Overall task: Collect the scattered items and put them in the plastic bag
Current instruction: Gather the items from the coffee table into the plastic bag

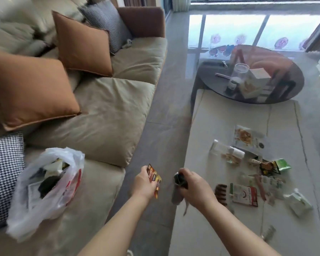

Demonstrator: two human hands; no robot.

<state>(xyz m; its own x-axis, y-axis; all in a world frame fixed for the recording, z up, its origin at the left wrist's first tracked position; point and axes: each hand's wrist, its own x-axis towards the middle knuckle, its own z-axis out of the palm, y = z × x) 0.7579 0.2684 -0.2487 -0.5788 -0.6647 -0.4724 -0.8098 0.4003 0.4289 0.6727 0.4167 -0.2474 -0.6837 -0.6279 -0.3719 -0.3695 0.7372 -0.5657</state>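
Note:
A white plastic bag (pixel 50 183) with red print lies open on the sofa seat at the lower left, with dark and white items inside. My left hand (pixel 145 183) holds a red and yellow battery pack (pixel 154 177) over the floor gap between sofa and table. My right hand (pixel 193 185) grips a dark, blurred object (pixel 179 180) with a grey part hanging below it, at the table's left edge. Several snack packets lie scattered on the white table (pixel 220 115): a red and white packet (pixel 245 196), a green packet (pixel 284 164), a noodle packet (pixel 248 138).
The beige sofa (pixel 107 111) holds orange cushions (pixel 31 93) and houndstooth cushions (pixel 5 163). A round dark glass table (pixel 284 71) at the far right carries a jar (pixel 238 74) and a box. Grey floor runs between sofa and table.

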